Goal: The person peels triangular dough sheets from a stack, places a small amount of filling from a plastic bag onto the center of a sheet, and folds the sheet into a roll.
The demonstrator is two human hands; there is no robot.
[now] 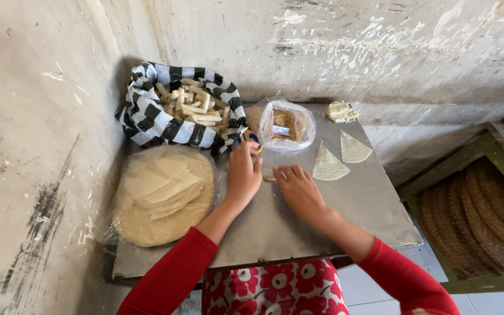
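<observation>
A small pale strip of dough wrapper [268, 173] is pressed flat against the grey metal tabletop [298, 227], just in front of the clear plastic bag of brown filling [285, 124]. It is pinned between the left hand [244, 175] and the right hand [298, 189], both palm-down with fingers curved over it rather than clenched. Two triangular cut wrappers [339, 157] are laid ready beside the right hand. Finished pale rolls are heaped in the black-and-white checked cloth [147, 125], and a round stack of wrappers under plastic film [161, 195] is kept covered at the left.

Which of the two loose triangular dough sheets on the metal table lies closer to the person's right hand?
The lower-left pale triangular dough sheet, just beside the right hand. The other triangular sheet lies farther back and right, nearer the wall.
</observation>
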